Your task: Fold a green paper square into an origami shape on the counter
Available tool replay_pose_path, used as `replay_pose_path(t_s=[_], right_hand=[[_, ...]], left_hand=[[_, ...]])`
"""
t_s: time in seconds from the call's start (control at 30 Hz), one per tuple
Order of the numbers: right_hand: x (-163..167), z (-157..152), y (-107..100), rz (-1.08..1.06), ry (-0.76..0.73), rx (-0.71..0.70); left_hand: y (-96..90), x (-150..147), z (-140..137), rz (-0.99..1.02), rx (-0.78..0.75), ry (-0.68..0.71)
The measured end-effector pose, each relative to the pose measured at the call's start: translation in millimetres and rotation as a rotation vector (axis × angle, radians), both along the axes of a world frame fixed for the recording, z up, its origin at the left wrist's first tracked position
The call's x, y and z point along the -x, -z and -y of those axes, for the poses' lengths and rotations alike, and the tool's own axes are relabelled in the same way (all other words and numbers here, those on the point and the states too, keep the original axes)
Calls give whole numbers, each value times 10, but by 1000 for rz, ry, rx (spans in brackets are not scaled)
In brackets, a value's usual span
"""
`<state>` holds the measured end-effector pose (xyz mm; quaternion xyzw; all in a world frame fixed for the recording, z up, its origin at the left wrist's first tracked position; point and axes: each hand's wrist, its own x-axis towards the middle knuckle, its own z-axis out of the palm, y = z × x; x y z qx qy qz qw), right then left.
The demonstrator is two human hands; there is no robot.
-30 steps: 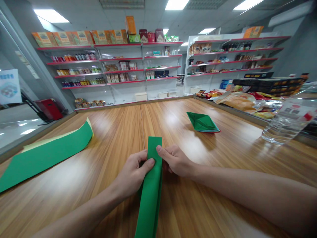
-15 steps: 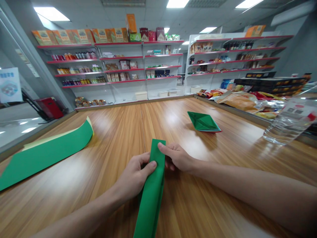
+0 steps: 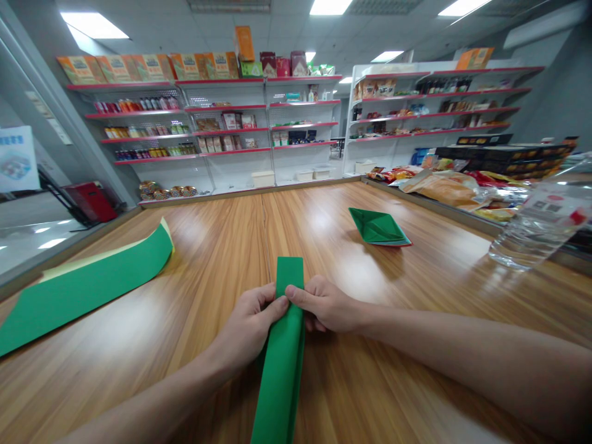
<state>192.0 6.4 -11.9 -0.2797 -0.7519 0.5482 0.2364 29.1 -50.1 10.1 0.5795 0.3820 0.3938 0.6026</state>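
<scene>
A long folded strip of green paper [image 3: 282, 364] runs from the lower edge of the view up to the middle, above the tabletop. My left hand [image 3: 254, 320] pinches its left edge, thumb on top and the other fingers beneath. From the right side my right hand [image 3: 326, 302] grips the same strip, its thumb lying across the paper close to the left thumb. The fingers under the paper are mostly hidden. Beyond the right hand sits a folded green paper piece [image 3: 377, 227] with layered, creased flaps.
Sheets of green and yellow paper [image 3: 97, 283] lie curled on the left of the wooden table [image 3: 208, 246]. A clear plastic bottle [image 3: 531, 228] stands at the right, near packaged snacks [image 3: 453, 185] and black boxes [image 3: 504, 160]. Stocked shelves [image 3: 222, 111] line the back.
My right thumb has slid down the strip toward me and now rests beside the left thumb. The strip's far end has shifted slightly left.
</scene>
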Motion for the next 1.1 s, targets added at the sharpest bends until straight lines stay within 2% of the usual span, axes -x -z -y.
replay_pose_path(t_s=[0.23, 0.4, 0.63, 0.7, 0.93, 1.1], right_hand=[[-4, -24, 22, 6, 0, -5], [-10, -6, -8, 4, -10, -86], [-4, -45, 25, -44, -3, 94], [-4, -46, 25, -50, -15, 89], [-28, -8, -16, -26, -47, -73], [-21, -15, 3, -16, -34, 25]], left_hand=[[-22, -2, 7, -43, -8, -52], [10, 11, -4, -72, -1, -72], [1, 6, -13, 7, -24, -31], [-1, 3, -11, 0, -21, -49], [2, 4, -3, -52, -9, -89], [6, 12, -6, -37, -20, -86]])
